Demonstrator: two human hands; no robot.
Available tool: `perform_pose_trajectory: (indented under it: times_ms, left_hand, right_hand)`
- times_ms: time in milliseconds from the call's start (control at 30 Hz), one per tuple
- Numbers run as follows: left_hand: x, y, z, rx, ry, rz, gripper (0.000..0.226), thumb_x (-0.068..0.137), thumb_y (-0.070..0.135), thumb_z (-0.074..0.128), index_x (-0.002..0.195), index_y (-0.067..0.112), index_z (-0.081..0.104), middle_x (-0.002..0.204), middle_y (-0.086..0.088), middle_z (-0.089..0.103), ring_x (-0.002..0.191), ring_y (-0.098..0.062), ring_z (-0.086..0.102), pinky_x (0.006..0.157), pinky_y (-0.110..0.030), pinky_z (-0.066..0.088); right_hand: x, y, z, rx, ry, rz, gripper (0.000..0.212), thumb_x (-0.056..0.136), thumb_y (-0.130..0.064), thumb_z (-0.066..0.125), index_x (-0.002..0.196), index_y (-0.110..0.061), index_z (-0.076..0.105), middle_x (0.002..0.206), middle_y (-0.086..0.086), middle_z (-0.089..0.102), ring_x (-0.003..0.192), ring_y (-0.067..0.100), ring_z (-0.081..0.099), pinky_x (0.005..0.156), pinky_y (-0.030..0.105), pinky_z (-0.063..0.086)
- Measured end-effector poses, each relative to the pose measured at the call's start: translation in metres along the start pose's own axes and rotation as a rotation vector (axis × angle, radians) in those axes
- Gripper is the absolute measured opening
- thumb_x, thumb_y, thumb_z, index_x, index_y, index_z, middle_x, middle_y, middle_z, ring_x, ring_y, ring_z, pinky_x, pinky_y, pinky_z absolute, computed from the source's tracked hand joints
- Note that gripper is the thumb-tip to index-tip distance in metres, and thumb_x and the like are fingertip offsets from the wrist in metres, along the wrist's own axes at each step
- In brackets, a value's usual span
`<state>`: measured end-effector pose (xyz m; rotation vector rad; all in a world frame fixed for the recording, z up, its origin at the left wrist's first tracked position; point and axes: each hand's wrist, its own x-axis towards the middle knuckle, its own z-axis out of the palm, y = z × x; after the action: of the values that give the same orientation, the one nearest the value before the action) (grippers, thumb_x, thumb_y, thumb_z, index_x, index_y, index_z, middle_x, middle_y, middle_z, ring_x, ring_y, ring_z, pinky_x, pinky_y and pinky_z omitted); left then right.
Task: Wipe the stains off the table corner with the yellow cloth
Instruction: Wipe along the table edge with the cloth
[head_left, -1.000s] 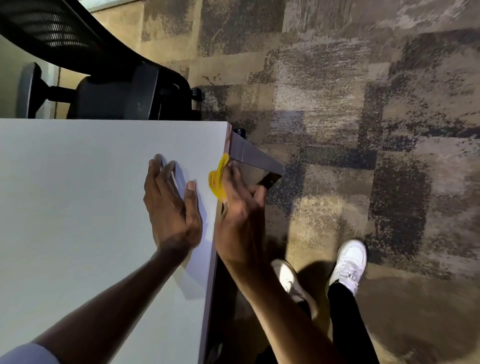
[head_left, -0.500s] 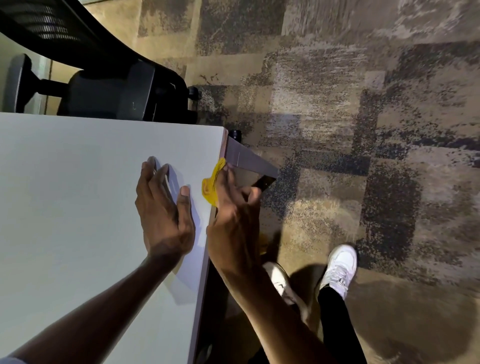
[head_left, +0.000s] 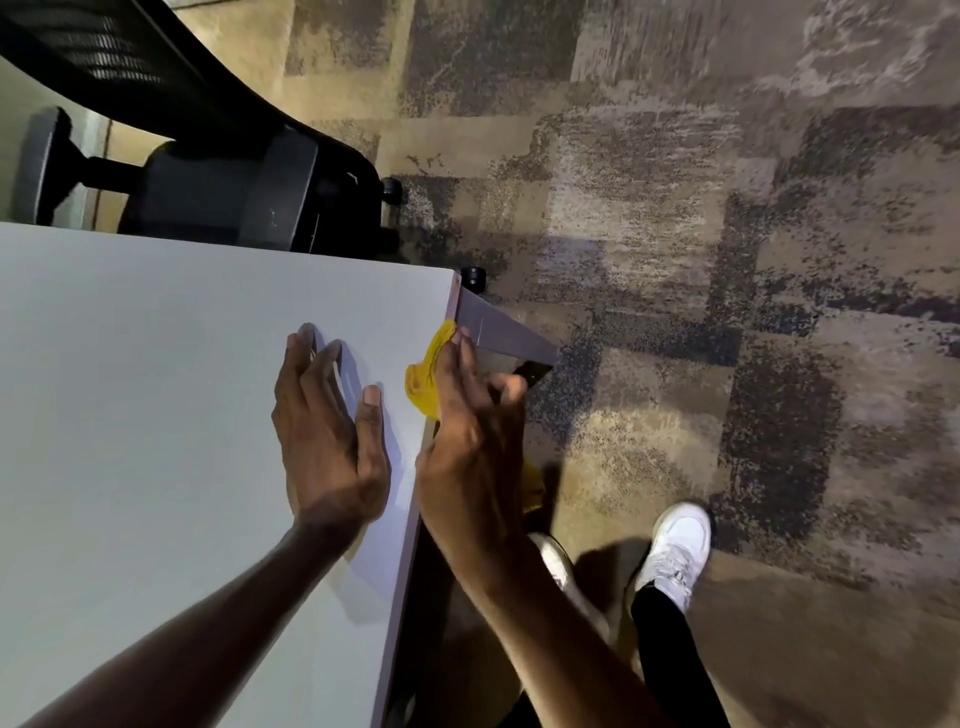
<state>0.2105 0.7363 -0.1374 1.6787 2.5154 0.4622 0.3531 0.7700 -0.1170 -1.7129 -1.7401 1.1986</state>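
Note:
The white table (head_left: 156, 389) fills the left half of the head view, its far right corner near the top middle. My right hand (head_left: 467, 441) holds the yellow cloth (head_left: 426, 374) pressed against the table's right edge, a little below that corner. A bit of the cloth also hangs out under my palm. My left hand (head_left: 327, 431) lies flat on the tabletop just left of the cloth, fingers apart, holding nothing. I cannot make out any stains from here.
A black office chair (head_left: 218, 171) stands behind the table's far edge, one caster close to the corner. The grey table leg (head_left: 498, 332) slants out below the corner. My white shoes (head_left: 675, 545) stand on patterned carpet to the right.
My right hand and the cloth have stayed against the table's right edge, sliding only slightly along it. My left hand has kept its place on the tabletop.

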Motion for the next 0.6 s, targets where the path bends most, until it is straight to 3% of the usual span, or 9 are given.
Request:
perform_pose_trajectory:
  times_ms: [100,200,400,467,600]
  left_hand:
    - [0.000,-0.001,0.000,-0.005,-0.003,0.008,0.058,0.116,0.038,0.044,0.168,0.013,0.039,0.183,-0.005,0.030,0.172,-0.026,0.025,0.133,-0.061,0.032]
    - [0.000,0.000,-0.001,-0.006,-0.005,0.000,0.058,0.115,0.037,0.045,0.166,0.011,0.041,0.182,-0.006,0.031,0.172,-0.027,0.026,0.133,-0.061,0.032]
    - [0.001,0.004,-0.003,-0.002,-0.004,-0.007,0.060,0.115,0.044,0.043,0.166,0.012,0.041,0.182,-0.009,0.033,0.171,-0.030,0.028,0.132,-0.063,0.035]
    - [0.001,0.004,-0.003,-0.011,-0.012,-0.010,0.062,0.115,0.048,0.040,0.166,0.011,0.042,0.182,-0.008,0.032,0.172,-0.028,0.027,0.132,-0.063,0.034]
    - [0.000,0.002,-0.002,-0.003,-0.018,-0.004,0.059,0.114,0.037,0.045,0.166,0.009,0.043,0.182,-0.009,0.032,0.172,-0.028,0.027,0.131,-0.063,0.035]
  right_hand:
    - [0.050,0.001,-0.008,-0.106,-0.021,0.025,0.077,0.094,0.005,0.028,0.168,-0.015,0.032,0.175,0.000,0.036,0.133,0.027,0.049,0.110,0.028,0.035]
    - [0.069,0.000,-0.014,-0.116,-0.044,0.046,0.074,0.098,0.007,0.038,0.169,-0.014,0.029,0.176,0.001,0.032,0.147,0.027,0.045,0.120,0.028,0.023]
    - [-0.002,-0.002,-0.010,-0.029,-0.102,0.020,0.074,0.097,0.008,0.036,0.168,-0.009,0.028,0.177,0.005,0.032,0.133,0.030,0.045,0.114,0.030,0.035]
    - [0.013,-0.002,-0.012,-0.035,-0.114,0.024,0.076,0.094,0.010,0.035,0.168,-0.008,0.030,0.176,0.006,0.035,0.134,0.032,0.045,0.113,0.035,0.037]
    - [0.068,-0.002,-0.019,-0.144,-0.116,0.070,0.070,0.100,0.005,0.035,0.168,-0.011,0.027,0.176,0.001,0.033,0.142,0.030,0.039,0.114,0.038,0.043]
